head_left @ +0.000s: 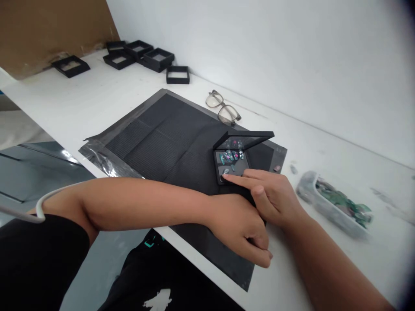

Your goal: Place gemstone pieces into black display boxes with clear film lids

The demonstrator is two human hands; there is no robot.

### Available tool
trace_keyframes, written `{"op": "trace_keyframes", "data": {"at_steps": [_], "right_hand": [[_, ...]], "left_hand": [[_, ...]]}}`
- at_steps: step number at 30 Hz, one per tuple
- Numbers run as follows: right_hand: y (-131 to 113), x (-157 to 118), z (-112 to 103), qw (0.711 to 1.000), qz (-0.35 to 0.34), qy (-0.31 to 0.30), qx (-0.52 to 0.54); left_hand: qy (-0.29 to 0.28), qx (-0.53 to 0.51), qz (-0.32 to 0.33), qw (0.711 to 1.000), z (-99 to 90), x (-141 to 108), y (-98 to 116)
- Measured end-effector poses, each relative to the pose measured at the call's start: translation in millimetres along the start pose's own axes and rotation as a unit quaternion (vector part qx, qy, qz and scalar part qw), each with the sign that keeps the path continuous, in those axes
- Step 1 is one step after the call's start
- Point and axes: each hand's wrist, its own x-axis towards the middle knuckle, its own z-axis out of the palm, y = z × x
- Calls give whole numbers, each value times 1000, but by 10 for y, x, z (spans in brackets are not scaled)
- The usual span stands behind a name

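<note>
White wall point(292, 65) and brown board point(48, 30) meet behind a white counter point(74, 108), where you work over a dark, ribbed mat point(152, 138) that reaches the counter's near edge. Near the mat's right-hand corner, a black case point(241, 165) stands open, its raised lid point(254, 141) reflecting the green, decorated nail tips point(230, 155) set along the back of the tray. Your right hand point(275, 196) comes in from the right, index finger stretched out with its tip at a small striped piece point(226, 171) by the case's near left corner; the thumb stands apart and the other fingers are folded, with no pinch visible. Your left hand point(241, 229) is curled into a loose fist over the mat's near right edge, just below the right; whether anything lies inside it cannot be told. Eyeglasses point(223, 104) rest at the mat's far edge, toward the wall. Off its right edge sits a clear container point(339, 218) of green pieces point(340, 198), possibly more nail tips, though blur hides their shape. Black frames point(177, 80) cluster toward the counter's far left corner.
</note>
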Motion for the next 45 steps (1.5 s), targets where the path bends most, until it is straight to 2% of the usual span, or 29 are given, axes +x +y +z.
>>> {"op": "trace_keyframes", "data": {"at_steps": [8, 13, 25, 33, 36, 40, 45], "right_hand": [[6, -10, 39, 997, 7, 47, -64], [-6, -8, 63, 991, 17, 85, -100], [6, 27, 126, 989, 19, 91, -116], [9, 56, 129, 987, 9, 115, -114], [6, 66, 159, 987, 39, 130, -82], [-31, 91, 208, 977, 135, 162, -23], [-83, 137, 209, 971, 186, 151, -7]], "left_hand": [[-35, 14, -54, 998, -27, 0, 42], [-33, -1, -48, 998, -23, 2, 41], [-19, 7, -64, 998, -13, -10, 65], [-19, 15, -41, 999, 2, -10, 41], [-20, 19, -30, 999, 17, -7, 26], [-28, 24, -27, 999, 31, 2, 16], [-18, 41, -23, 999, 38, 3, 24]]}}
